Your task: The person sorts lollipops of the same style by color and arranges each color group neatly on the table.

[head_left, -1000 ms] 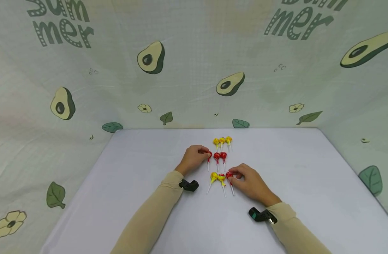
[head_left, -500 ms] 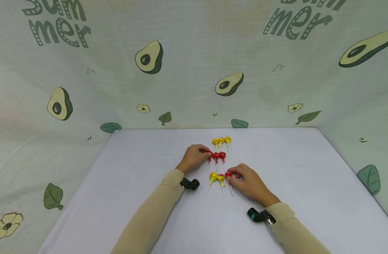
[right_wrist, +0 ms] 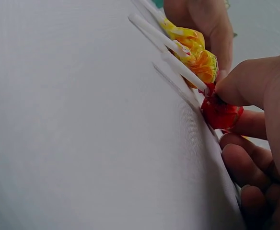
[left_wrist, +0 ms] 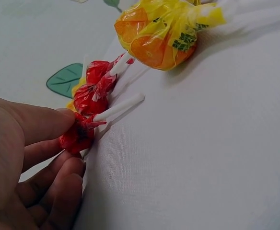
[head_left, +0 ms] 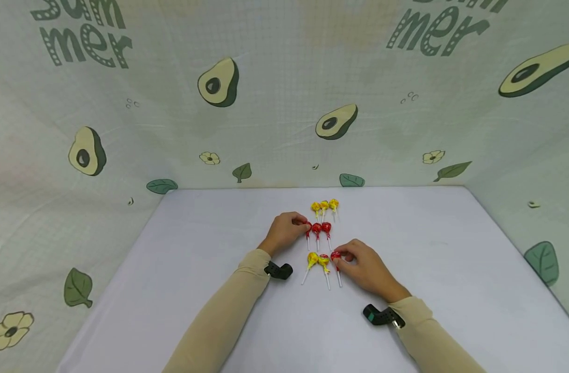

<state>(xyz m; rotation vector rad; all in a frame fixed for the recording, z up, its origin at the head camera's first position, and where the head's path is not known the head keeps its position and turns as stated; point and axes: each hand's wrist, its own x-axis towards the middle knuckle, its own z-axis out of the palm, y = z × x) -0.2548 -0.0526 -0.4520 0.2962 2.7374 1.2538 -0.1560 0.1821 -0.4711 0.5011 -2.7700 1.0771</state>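
Observation:
My left hand (head_left: 284, 231) pinches a red-wrapped lollipop (left_wrist: 77, 136) at the left end of the middle row. Beside it in that row lie two more red lollipops, one in the middle (head_left: 317, 229) and one at the right (head_left: 327, 228). Nearer to me, my right hand (head_left: 365, 267) holds another red lollipop (right_wrist: 220, 113) between thumb and fingers. To its left are a yellow lollipop with a reddish top (head_left: 324, 260) and a yellow lollipop (head_left: 312, 260). Both held lollipops have their sticks towards me.
Three yellow lollipops (head_left: 324, 205) form the farthest row. All lie on a white-covered table (head_left: 209, 228). Behind it hangs a cloth (head_left: 275, 103) printed with avocados and leaves. Each wrist wears a black strap device, on the left (head_left: 278, 271) and on the right (head_left: 382, 315).
The lollipop in my left hand has shifted slightly right, closer to the other red ones. My right hand stays in place on its lollipop. The head view has turned a little.

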